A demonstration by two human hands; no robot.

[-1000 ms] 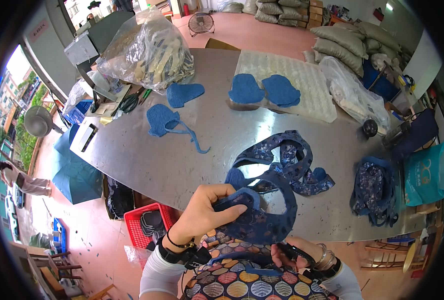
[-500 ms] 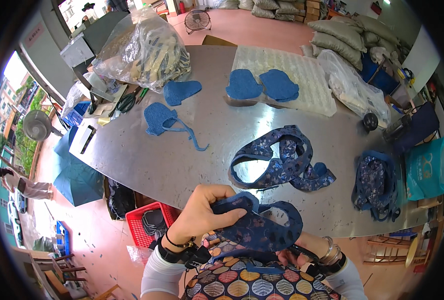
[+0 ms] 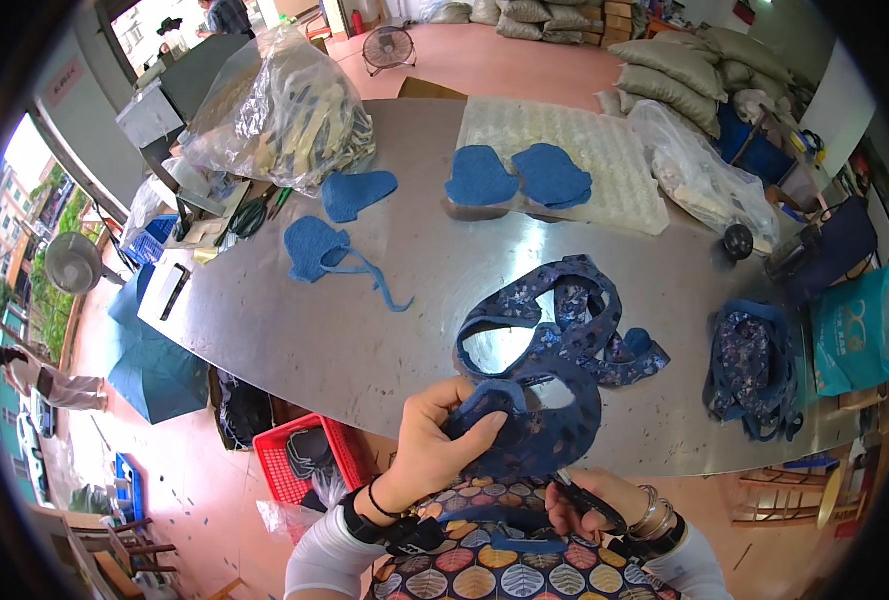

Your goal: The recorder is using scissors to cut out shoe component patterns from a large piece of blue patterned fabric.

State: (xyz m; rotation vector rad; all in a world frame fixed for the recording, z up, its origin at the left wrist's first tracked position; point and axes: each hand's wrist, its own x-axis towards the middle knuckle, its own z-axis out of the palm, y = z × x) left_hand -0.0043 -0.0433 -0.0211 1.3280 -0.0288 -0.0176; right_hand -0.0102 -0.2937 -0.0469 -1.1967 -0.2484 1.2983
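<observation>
Where the metal table [image 3: 365, 330] curves down toward the lower middle of the frame, the person's left hand [image 3: 435, 445] pinches a dark blue patterned fabric piece [image 3: 540, 425], thumb on top and fingers curled under its left edge. The piece hangs just off the table's near rim, low and centre in the frame. To the right of it and lower, the right hand [image 3: 585, 505] is closed around a dark slim tool [image 3: 590, 500] whose kind I cannot tell; its tip touches the lower edge of the fabric.

Just above, a heap of the same patterned straps [image 3: 565, 320] lies on the table at centre right, and another dark bundle [image 3: 755, 370] sits near the right edge. Plain blue cut pieces [image 3: 330, 250] lie at upper left of centre, with two more [image 3: 515, 178] on a pale dimpled mat [image 3: 605, 150] toward the top. A clear bag of stuff [image 3: 280, 110] fills the upper left, and a red crate [image 3: 310, 460] stands under the table at lower left.
</observation>
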